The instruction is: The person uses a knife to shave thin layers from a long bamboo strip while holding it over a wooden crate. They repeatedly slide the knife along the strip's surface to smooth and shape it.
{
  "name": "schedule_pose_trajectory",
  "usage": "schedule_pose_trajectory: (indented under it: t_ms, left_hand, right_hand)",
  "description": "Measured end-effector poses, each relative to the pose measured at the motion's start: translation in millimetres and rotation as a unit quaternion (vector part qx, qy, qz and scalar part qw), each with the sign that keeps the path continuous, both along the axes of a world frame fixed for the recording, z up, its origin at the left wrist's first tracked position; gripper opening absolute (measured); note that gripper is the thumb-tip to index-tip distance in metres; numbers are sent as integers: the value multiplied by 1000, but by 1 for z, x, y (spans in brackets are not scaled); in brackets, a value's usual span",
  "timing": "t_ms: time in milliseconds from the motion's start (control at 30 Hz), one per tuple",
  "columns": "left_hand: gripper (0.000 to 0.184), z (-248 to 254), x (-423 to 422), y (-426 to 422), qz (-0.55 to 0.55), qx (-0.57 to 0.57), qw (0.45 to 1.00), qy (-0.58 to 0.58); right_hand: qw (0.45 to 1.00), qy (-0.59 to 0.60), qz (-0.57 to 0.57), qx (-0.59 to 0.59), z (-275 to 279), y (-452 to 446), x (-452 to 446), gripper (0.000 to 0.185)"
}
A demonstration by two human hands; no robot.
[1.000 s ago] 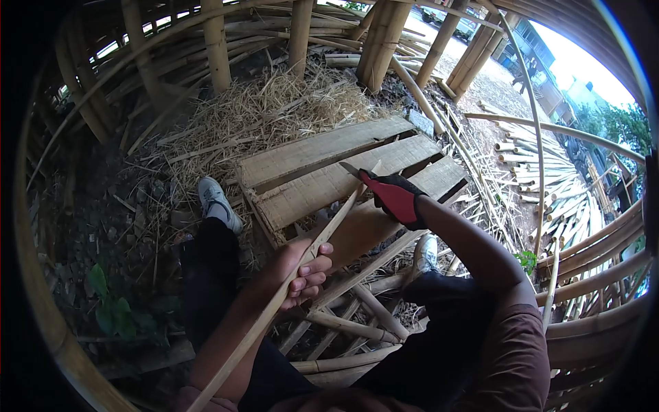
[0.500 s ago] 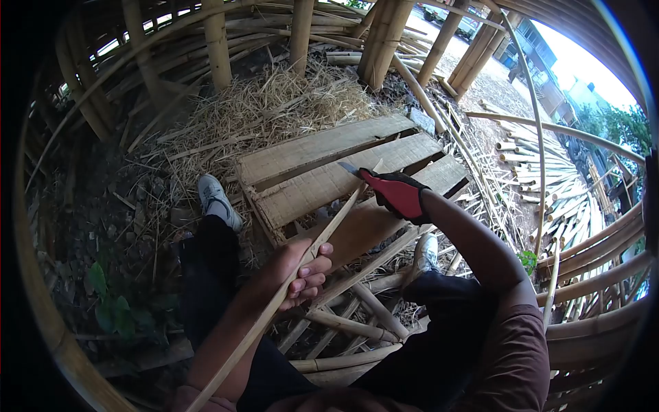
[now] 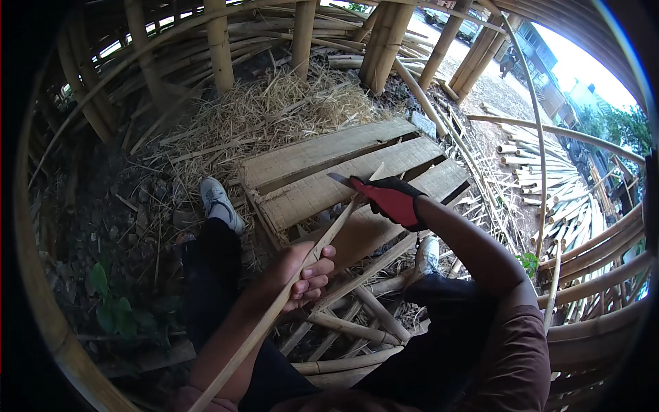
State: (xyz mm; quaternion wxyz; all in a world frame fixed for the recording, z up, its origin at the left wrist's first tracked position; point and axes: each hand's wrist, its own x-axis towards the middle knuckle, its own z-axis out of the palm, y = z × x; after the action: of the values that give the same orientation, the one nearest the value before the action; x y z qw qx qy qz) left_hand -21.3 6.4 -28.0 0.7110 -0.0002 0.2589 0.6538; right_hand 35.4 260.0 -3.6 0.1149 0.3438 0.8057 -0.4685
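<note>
A long bamboo strip (image 3: 278, 307) runs from my lap up and away over a slatted wooden bench (image 3: 312, 189). My bare left hand (image 3: 305, 275) is closed around the strip's middle. On my right hand (image 3: 398, 201) is a red and black glove, its fingers wrapped round a knife whose handle is hidden. The knife's blade (image 3: 339, 180) sticks out to the left, beside the strip near its far end. Whether the blade touches the strip I cannot tell.
Bamboo shavings (image 3: 274, 113) are heaped behind the bench. Upright bamboo posts (image 3: 386, 48) stand beyond. Cut bamboo poles (image 3: 556, 185) lie piled on the right. More bamboo pieces (image 3: 357, 326) cross below the bench, between my legs. A person (image 3: 508, 62) is far off at upper right.
My right hand with the knife has shifted slightly left and towards me along the strip. My left hand keeps its hold. The distant person has shifted a little.
</note>
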Motion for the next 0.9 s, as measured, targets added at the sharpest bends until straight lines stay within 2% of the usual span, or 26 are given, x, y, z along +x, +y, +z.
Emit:
schedule_pose_trajectory:
  t_ms: [67,133,200,267,333,367,400,467,500,533,600,667,700,800,833,900]
  left_hand:
    - [12,0,3,-1,-6,-4,1000,5]
    - [12,0,3,0,0,-6,1000,14]
    - [13,-2,0,-1,0,-1,1000,8]
    - [13,-2,1,-1,-7,-1,1000,3]
    - [13,2,2,0,2,-4,1000,16]
    - [13,1,2,0,0,-4,1000,18]
    - [13,1,1,0,-4,-5,1000,20]
    - [13,1,0,0,-7,-7,1000,20]
    - [13,2,0,-1,-5,-9,1000,23]
    - [13,2,1,-1,-5,-12,1000,23]
    - [13,1,2,0,-8,-12,999,39]
    - [13,2,0,1,-5,-10,998,55]
    - [13,2,1,0,-3,-12,999,42]
    - [13,1,1,0,-4,-11,1000,27]
    - [13,2,0,2,-5,-3,1000,27]
    - [13,0,-1,2,-6,-3,1000,31]
  right_hand:
    - [999,32,-7,17,-24,39,-7,62]
    - [998,49,-41,22,-10,13,2,61]
    - [999,8,-28,-45,-1,-16,10,62]
    - [999,33,7,-25,-8,4,6,59]
    - [997,-8,-41,61,-4,19,-3,57]
    - [997,-8,-50,57,-7,17,1,67]
    - [995,71,35,62,-28,20,8,69]
    - [998,39,17,46,-3,-14,10,69]
    - [997,41,54,23,-2,-3,8,60]
    - [999,-27,3,18,16,-3,4,65]
    - [997,5,-34,73,2,10,1,69]
    - [999,22,36,10,7,-20,10,70]
    - [998,-21,51,29,32,-38,14,68]
    - [999,-2,41,23,9,-7,-6,69]
    - [996,2,48,75,17,-6,0,73]
    - [996,15,71,48,5,-16,9,75]
